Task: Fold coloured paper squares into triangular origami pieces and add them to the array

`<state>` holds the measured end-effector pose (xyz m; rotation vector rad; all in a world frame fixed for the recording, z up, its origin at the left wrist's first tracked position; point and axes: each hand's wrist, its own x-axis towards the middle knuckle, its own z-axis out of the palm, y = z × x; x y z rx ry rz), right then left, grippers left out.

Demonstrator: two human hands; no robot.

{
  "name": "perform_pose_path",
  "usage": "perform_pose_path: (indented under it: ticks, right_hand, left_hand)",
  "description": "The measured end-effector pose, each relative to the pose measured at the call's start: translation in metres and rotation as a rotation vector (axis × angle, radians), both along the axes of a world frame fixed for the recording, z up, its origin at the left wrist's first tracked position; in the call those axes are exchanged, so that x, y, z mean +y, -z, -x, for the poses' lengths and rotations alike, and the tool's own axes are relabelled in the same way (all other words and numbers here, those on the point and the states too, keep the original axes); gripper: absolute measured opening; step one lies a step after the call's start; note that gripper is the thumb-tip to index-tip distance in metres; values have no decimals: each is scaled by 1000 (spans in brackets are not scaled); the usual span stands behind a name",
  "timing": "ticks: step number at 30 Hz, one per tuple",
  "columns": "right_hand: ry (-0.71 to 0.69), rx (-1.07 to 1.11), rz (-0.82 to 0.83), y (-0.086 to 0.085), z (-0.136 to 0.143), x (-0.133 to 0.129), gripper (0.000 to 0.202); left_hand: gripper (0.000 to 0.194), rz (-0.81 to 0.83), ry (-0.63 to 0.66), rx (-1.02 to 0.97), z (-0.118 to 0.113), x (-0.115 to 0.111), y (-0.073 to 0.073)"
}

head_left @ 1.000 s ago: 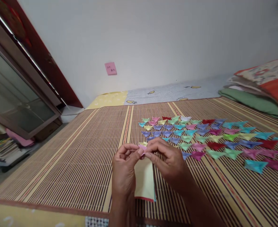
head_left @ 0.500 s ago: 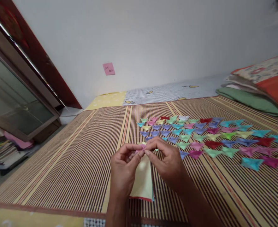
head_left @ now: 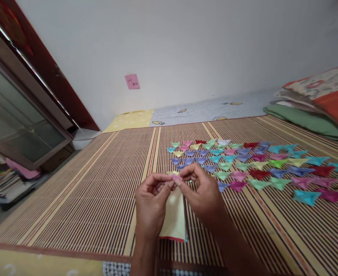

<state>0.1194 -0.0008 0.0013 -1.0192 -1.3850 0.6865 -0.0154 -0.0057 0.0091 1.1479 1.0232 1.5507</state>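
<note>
Head view: my left hand [head_left: 151, 203] and right hand [head_left: 205, 195] pinch pink paper [head_left: 176, 177] between fingertips; sheets [head_left: 173, 222] lie at six o'clock, folded papers [head_left: 260, 175] at two; the note [head_left: 132, 81] at eleven bears handwriting, too small to read.

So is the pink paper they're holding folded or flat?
Probably folded: the pink paper looks small between the left hand and right hand; creases unclear.

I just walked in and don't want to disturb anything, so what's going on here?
A person's left hand and right hand are pinching a small pink piece of paper between them. Near them, a stack of paper sheets, pale yellow on top, lies on the striped mat. To the right, many colourful folded paper pieces are spread in rough rows.
</note>
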Motion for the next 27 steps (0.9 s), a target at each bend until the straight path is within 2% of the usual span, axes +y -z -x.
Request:
perform_pose_path:
  ticks: [2,6,10,17,19,24,27]
  right_hand:
    - [-40,86,83,3,2,1,12]
    - [-207,194,189,7,3,2,15]
    - [-183,168,168,2,-1,0,21]
    - [-202,-153,193,-10,-17,-3,19]
    - [-192,-126,201,-9,-18,-3,15]
    - [-165,-40,166,-5,-9,-2,15]
    - [-142,29,110,-7,-2,-4,8]
  left_hand:
    - [16,-6,-24,-15,-1,-1,0]
    - [27,-9,-42,-40,-6,-3,-1]
    - [34,4,-26,-27,-6,-1,0]
    - [18,160,244,146,16,2,2]
    - [17,174,241,64,16,3,2]
    - [17,119,246,-341,7,6,3]
    - [17,111,271,-409,6,6,4]
